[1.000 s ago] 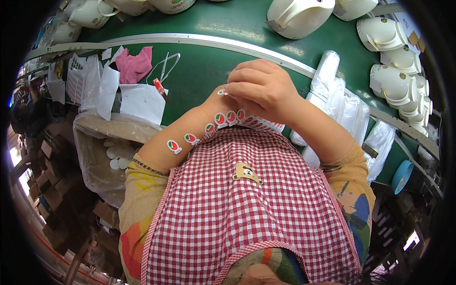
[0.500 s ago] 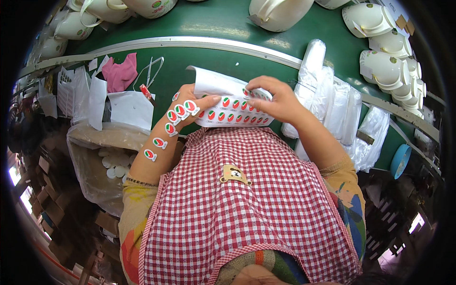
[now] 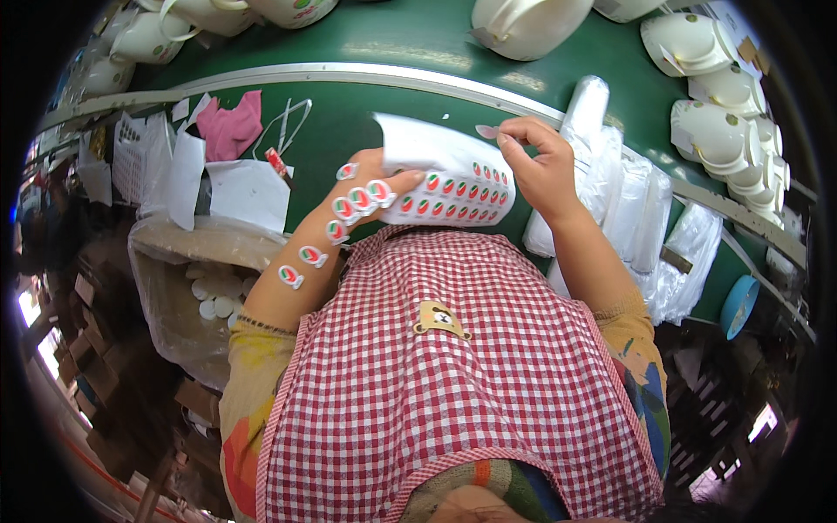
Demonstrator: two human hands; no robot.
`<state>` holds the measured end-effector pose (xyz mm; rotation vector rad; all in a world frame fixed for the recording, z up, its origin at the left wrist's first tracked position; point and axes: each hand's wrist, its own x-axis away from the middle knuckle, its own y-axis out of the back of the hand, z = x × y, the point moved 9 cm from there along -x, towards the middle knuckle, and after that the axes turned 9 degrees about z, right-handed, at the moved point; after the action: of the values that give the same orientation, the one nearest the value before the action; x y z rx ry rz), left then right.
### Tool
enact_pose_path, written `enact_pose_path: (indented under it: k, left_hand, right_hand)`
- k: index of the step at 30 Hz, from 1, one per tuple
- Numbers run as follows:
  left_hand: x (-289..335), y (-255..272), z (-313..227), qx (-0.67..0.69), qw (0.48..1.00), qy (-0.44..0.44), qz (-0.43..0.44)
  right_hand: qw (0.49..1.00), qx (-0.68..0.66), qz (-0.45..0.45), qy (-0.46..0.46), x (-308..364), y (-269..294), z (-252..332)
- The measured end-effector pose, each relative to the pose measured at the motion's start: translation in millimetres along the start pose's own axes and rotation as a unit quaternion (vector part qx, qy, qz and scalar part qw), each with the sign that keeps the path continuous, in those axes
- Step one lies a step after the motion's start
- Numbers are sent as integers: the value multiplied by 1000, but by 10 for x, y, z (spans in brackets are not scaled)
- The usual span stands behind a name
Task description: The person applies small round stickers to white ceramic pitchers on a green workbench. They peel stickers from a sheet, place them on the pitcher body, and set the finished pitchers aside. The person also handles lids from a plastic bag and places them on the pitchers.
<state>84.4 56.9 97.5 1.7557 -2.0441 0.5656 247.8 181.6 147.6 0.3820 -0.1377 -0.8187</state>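
My left hand grips the left end of a white sticker sheet, its thumb on the front and its fingers hidden behind. Rows of small red and green oval stickers cover the lower part of the sheet, while the bare upper part curls back. Off the sheet's upper right edge, my right hand pinches a single peeled sticker between thumb and forefinger; its pale side shows. Several of the same stickers are stuck along the back of my left hand and forearm.
Cream-coloured jugs stand along the far side and right of the green table. Rolled clear plastic bags lie beside my right arm. A pink cloth and white papers are at the left, above a plastic-lined box with white discs.
My right hand has drawn away from the sheet, up and to the right, with a peeled sticker in its fingers. My left hand and the sheet have shifted slightly right.
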Motion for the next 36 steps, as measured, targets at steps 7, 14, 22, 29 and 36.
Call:
enact_pose_path:
  k: [7, 14, 22, 29, 36]
  left_hand:
    - [-215, -230, -162, -127, 975, -181, -12]
    - [-305, -272, -196, -183, 974, -128, 31]
    - [-86, 17, 134, 104, 994, 13, 23]
    - [-20, 135, 215, 157, 987, -5, -18]
    - [-7, 161, 231, 128, 992, 1, -12]
  right_hand:
    - [888, 185, 169, 386, -54, -926, 1420]
    - [863, 186, 340, 324, -66, -1153, 1334]
    - [984, 29, 173, -18, 56, -155, -234]
    - [903, -188, 293, -250, 460, -548, -522]
    - [893, -251, 263, -265, 471, -550, -705]
